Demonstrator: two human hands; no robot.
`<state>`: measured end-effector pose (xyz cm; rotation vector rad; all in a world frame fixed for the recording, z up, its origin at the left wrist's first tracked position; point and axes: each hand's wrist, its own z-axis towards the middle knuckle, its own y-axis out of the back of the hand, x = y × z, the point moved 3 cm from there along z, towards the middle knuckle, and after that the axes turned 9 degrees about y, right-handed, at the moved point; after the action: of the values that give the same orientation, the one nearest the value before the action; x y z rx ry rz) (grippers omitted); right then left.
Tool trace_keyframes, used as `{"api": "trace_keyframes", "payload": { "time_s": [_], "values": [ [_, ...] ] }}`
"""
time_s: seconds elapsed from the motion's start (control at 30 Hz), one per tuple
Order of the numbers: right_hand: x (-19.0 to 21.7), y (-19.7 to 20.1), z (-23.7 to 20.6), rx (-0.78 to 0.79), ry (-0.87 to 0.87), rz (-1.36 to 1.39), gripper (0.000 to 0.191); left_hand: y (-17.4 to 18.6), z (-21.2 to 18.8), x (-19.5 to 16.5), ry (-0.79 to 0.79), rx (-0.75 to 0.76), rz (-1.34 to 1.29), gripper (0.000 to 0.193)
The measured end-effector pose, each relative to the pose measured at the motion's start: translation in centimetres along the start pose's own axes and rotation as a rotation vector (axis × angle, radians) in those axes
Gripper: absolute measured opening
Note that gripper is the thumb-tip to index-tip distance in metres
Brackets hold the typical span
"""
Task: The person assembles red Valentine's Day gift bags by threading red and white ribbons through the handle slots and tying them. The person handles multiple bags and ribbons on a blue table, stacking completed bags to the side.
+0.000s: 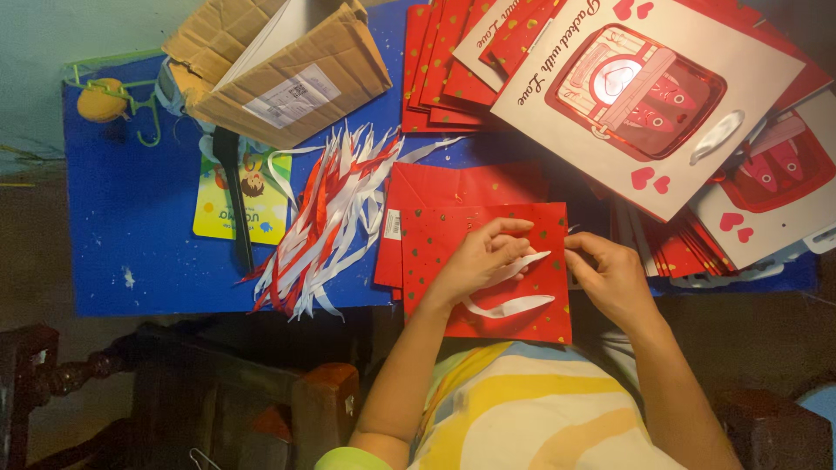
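A flat red paper bag with gold dots (514,318) lies at the near edge of the blue table (131,226). My left hand (477,257) rests on the bag and pinches a white ribbon (509,305) that loops across the red paper. My right hand (610,274) holds the bag's right side, thumb and finger close to the ribbon's end. More red bags (453,187) lie underneath.
A heap of red and white ribbons (326,222) lies to the left. Beyond it sit a torn cardboard box (279,70), a yellow card (239,209) and a black tool. Stacks of red bags (444,61) and white printed bags (644,96) fill the far right.
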<state>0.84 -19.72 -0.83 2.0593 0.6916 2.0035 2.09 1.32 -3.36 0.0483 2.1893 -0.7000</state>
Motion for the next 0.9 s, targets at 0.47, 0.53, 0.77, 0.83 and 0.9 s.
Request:
{"api": "trace_keyframes", "payload": {
  "time_s": [0.47,0.53,0.77,0.83,0.9],
  "values": [
    [0.3,0.7,0.1,-0.008,-0.168,0.075,0.015,-0.2,-2.0,-0.9,0.089,-0.044,0.159,0.039],
    [-0.7,0.7,0.1,-0.038,-0.208,0.193,0.016,-0.1,-2.1,-1.1,0.076,-0.044,0.179,0.039],
    [-4.1,0.4,-0.8,-0.127,-0.202,0.450,0.019,-0.4,-2.1,-1.5,0.094,-0.063,0.190,0.040],
    [-4.4,0.4,-0.9,-0.168,-0.182,0.500,0.019,-0.6,-2.3,-1.6,0.101,-0.081,0.200,0.040],
    [-4.4,0.5,-0.7,-0.210,-0.163,0.572,0.019,-0.8,-2.5,-1.8,0.093,-0.082,0.199,0.041]
  ]
}}
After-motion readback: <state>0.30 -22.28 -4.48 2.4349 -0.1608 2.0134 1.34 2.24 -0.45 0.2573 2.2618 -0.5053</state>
